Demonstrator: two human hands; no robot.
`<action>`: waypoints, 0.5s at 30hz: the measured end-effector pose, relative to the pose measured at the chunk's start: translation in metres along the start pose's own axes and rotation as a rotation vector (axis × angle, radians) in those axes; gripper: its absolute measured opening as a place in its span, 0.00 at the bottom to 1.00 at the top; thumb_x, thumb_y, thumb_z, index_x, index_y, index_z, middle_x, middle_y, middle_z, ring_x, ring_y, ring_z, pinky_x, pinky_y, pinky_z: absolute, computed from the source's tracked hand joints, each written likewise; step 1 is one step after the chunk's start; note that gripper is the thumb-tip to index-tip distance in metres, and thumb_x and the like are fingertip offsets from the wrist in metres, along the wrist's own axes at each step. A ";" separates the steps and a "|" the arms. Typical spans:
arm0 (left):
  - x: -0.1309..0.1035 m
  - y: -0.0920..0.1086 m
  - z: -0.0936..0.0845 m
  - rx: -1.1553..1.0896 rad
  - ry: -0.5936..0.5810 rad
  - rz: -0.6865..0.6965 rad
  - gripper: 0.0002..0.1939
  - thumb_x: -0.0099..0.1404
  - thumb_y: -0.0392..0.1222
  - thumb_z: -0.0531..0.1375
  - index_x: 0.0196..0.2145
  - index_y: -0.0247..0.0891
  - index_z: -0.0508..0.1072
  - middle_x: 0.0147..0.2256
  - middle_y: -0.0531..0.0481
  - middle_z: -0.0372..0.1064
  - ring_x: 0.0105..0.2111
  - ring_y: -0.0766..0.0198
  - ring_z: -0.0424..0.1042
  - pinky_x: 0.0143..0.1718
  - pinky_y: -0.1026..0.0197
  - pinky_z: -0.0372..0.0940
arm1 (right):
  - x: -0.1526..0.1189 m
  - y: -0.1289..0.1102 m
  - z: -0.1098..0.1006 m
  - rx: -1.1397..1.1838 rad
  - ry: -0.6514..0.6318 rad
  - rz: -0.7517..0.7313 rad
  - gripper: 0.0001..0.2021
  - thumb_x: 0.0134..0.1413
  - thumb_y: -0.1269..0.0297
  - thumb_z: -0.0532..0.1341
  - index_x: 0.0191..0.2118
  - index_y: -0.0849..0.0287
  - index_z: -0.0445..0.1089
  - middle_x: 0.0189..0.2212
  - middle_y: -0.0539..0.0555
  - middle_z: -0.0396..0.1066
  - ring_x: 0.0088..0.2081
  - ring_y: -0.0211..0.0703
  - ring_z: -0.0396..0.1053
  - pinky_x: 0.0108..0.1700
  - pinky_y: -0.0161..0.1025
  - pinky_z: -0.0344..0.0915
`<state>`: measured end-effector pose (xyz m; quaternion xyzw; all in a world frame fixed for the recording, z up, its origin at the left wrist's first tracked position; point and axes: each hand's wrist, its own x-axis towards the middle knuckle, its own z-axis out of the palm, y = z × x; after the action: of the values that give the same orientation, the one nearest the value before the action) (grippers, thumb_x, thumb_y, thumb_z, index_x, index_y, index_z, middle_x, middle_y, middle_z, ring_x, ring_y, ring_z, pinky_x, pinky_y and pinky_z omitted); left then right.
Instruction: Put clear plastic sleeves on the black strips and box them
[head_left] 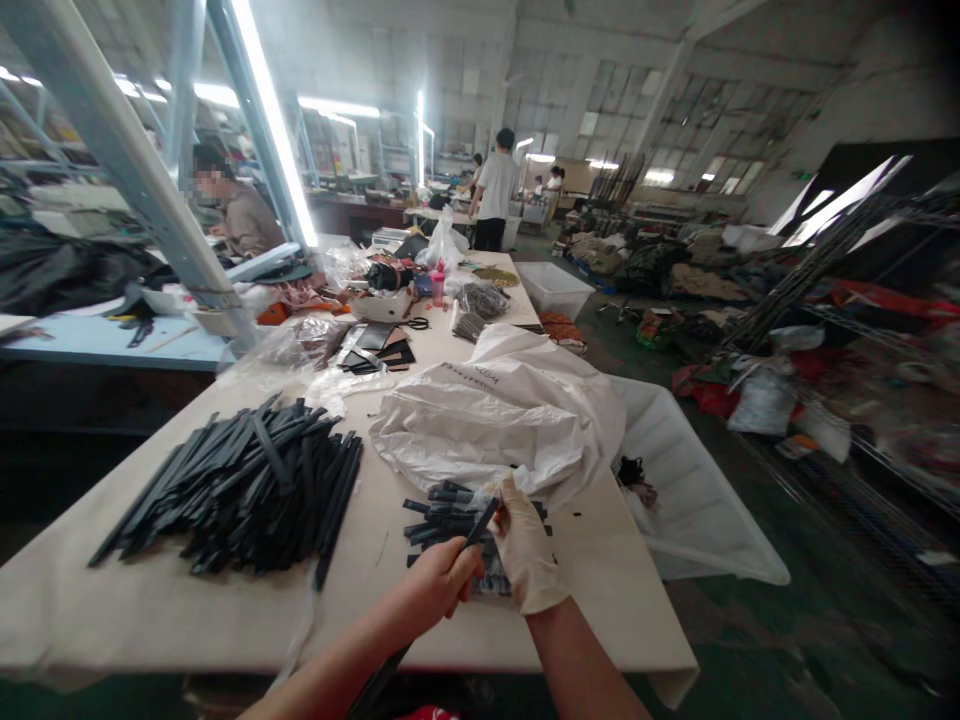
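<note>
My left hand (448, 578) is bare and closed around a long black strip (480, 522). The strip slants from its far end down past my left wrist toward the table's near edge. My right hand (523, 545), in a pale glove, pinches at the far end of the same strip; its fingertips partly hide that end. Beneath both hands lies a smaller pile of black strips (424, 522), partly covered by the hands. To the left, a large heap of black strips (232, 490) spreads over the cream-covered table (390, 620).
A crumpled white sack (495, 410) lies just beyond my hands. Right of the table stands a white plastic bin (705, 500). Farther back are dark flat pieces (386, 350), scissors (417, 323) and a pink bottle (438, 285). A slanted metal post (142, 150) rises at left. Other people work behind.
</note>
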<state>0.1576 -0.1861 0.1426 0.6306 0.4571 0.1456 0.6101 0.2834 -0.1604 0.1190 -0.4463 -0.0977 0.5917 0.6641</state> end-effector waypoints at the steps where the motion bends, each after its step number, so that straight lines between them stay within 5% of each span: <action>1: 0.001 -0.004 0.001 -0.005 0.009 -0.011 0.16 0.61 0.51 0.44 0.26 0.37 0.61 0.16 0.60 0.55 0.12 0.74 0.52 0.13 0.69 0.48 | -0.001 0.002 0.001 -0.012 0.004 -0.013 0.18 0.35 0.48 0.66 0.22 0.59 0.64 0.18 0.44 0.58 0.19 0.30 0.52 0.21 0.31 0.49; 10: -0.009 -0.002 -0.009 -0.251 -0.172 -0.107 0.20 0.59 0.57 0.47 0.26 0.36 0.62 0.16 0.61 0.55 0.11 0.77 0.50 0.11 0.71 0.44 | -0.015 0.006 -0.012 -0.408 -0.058 -0.245 0.17 0.40 0.49 0.64 0.26 0.61 0.73 0.16 0.46 0.58 0.20 0.32 0.50 0.21 0.33 0.47; 15: -0.006 -0.002 -0.017 -0.297 -0.213 -0.111 0.23 0.57 0.61 0.48 0.27 0.35 0.62 0.16 0.59 0.57 0.11 0.76 0.52 0.12 0.70 0.47 | -0.028 0.000 -0.015 -0.496 -0.223 -0.092 0.19 0.34 0.48 0.66 0.25 0.61 0.74 0.16 0.47 0.62 0.20 0.32 0.52 0.22 0.34 0.51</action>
<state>0.1408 -0.1807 0.1464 0.5190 0.3976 0.1100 0.7486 0.2861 -0.1918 0.1214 -0.5226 -0.3325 0.5644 0.5457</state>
